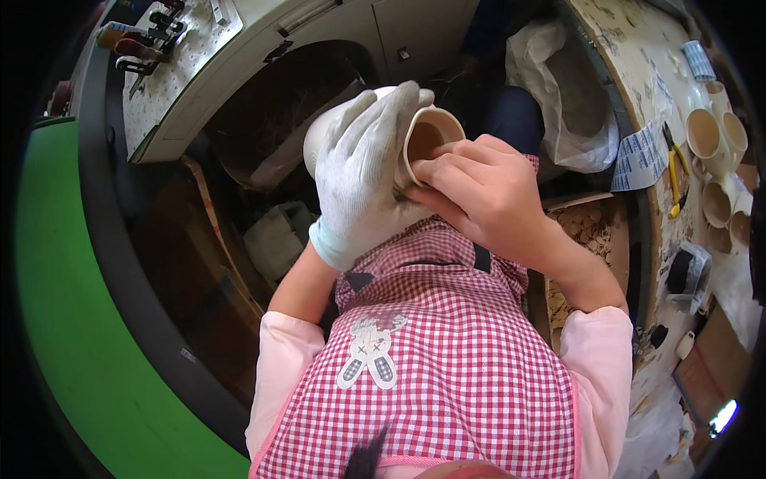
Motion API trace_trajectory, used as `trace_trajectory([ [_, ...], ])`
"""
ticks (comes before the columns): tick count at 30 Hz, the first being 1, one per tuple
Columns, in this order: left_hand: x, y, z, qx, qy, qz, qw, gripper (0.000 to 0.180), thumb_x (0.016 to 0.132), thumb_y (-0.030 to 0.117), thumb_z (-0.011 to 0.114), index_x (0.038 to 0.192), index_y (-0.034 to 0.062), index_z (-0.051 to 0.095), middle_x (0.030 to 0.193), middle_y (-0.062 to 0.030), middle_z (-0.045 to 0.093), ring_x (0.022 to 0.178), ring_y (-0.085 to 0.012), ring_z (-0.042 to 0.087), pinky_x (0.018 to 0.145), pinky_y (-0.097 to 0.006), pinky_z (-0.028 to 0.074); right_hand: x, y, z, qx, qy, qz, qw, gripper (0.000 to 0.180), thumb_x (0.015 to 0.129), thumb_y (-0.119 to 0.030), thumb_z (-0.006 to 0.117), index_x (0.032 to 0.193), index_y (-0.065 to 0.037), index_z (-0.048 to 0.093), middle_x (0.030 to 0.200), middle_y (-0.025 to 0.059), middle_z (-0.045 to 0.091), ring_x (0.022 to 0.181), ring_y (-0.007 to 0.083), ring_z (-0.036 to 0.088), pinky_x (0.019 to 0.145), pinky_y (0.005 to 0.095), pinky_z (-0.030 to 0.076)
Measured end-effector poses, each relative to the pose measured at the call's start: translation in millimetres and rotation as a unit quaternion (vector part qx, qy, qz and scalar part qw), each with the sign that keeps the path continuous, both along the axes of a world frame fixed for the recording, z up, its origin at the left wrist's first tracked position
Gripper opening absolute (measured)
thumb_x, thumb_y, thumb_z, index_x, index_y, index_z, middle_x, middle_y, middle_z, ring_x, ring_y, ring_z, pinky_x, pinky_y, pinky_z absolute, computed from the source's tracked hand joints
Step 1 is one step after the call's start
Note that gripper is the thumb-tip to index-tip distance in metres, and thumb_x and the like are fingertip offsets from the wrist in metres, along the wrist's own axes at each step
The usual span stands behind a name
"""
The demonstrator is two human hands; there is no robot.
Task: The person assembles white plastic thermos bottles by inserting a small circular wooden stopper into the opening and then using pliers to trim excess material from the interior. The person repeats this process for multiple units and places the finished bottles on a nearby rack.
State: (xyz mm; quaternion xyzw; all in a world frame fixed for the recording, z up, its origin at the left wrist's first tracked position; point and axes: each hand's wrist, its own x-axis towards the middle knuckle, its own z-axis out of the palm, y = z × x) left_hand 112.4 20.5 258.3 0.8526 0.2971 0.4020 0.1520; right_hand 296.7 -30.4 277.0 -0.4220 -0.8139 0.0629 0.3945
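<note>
A cream-white hollow vessel (319, 132) lies tilted in front of my lap, its round opening turned to the right. My left hand (359, 164), in a pale knit glove, is closed around its outside with the fingers across the top. Bare, my right hand (487, 184) has its fingers bent and pressed at the near right rim, some fingertips reaching into the mouth. Those fingertips are partly hidden, and I cannot make out anything small between them. Much of the vessel's body is covered by the glove.
On the worktable (606, 48) at right stand several cream cups (703, 133), near yellow-handled pliers (678, 180) and a blue-and-white sheet (638, 160). Below are a clear plastic bag (558, 120) and a box of flat scraps (586, 231). Clamps (148, 48) and a green surface (80, 311) are left.
</note>
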Motion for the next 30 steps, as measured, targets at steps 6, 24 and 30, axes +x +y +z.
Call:
trace_trajectory([
  [6,7.2,13.4,-0.1,0.020,0.034,-0.001,0.999,0.101,0.061,0.028,0.093,0.149,0.0024,0.049,0.138,-0.0109,0.066,0.127,-0.0327,0.062,0.114,-0.049,0.044,9.5,2.3,-20.1,-0.029,0.048,-0.034,0.998,0.022,0.083,-0.017,0.083,0.099,-0.006,0.074,0.091,0.0067,0.075,0.083,0.0227,0.072,0.081,0.0354,0.053],
  [24,-39.1,-41.2,-127.0,-0.500,-0.095,0.010,0.861,0.054,0.101,0.031,0.066,0.149,0.0122,0.052,0.148,-0.0011,0.057,0.135,-0.0195,0.052,0.117,-0.040,0.037,240.6,-58.0,-57.5,-0.247,0.051,-0.345,0.904,0.025,0.098,-0.030,0.069,0.094,-0.006,0.074,0.079,0.0066,0.073,0.068,0.0186,0.070,0.066,0.0324,0.054],
  [30,-13.4,-52.7,-133.1,-0.717,-0.461,-0.106,0.511,0.046,0.102,0.017,0.062,0.145,0.0033,0.052,0.145,-0.0094,0.059,0.129,-0.0184,0.059,0.113,-0.040,0.047,277.1,-216.3,-202.1,-0.577,-0.084,-0.440,0.683,0.012,0.088,-0.007,0.071,0.098,0.000,0.071,0.093,0.0171,0.075,0.086,0.0285,0.074,0.076,0.0397,0.058],
])
